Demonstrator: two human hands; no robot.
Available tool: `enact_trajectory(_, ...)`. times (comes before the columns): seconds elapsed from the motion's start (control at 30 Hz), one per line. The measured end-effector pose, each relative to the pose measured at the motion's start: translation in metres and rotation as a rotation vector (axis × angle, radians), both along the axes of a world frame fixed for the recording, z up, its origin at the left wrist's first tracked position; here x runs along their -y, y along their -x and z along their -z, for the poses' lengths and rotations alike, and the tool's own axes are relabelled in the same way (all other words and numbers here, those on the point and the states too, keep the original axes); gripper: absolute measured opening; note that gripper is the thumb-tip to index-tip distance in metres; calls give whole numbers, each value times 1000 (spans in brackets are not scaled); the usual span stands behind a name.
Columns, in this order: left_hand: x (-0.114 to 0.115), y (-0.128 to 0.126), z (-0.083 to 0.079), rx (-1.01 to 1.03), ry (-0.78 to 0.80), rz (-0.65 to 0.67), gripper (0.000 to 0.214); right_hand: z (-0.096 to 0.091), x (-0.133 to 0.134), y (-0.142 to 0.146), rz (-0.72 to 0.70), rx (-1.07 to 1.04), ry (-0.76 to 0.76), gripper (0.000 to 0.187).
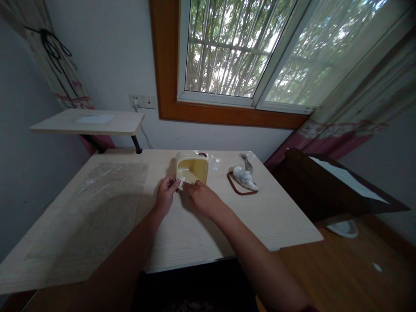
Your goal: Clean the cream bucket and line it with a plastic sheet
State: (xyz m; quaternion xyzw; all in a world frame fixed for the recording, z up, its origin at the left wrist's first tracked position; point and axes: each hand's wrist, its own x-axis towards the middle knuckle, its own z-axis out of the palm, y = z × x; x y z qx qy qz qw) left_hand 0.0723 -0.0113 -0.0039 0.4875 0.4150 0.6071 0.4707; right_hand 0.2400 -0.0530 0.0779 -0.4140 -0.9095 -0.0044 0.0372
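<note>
A cream-coloured box with a yellowish inside stands on the table, its open side facing me. At its near left corner, my left hand is closed with the fingers pinched on a small white piece that looks like tissue. My right hand reaches in from the right, its fingers together and touching the same white piece in front of the box. What lies under the right fingertips is hidden. To the right, a clear plastic bag with something white in it lies partly over a brown rounded frame.
A clear plastic sheet covers the left part of the pale table. A raised shelf carrying a paper sheet stands at the back left. Wall sockets and a window are behind. Dark furniture stands right.
</note>
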Motion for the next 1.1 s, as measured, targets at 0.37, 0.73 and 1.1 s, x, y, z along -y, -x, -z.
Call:
enact_trajectory(0.37,2,-3,-6,-4,16,-33,33,12,17,-5,464,55,117,57)
enact_trajectory(0.73,0,1,0,-26,3,-27,30,7,24,15,404,-43,160,63)
enact_trajectory(1.1,2,0,-2,-33,-8,-22,29,6,20,15,513,14,154,58)
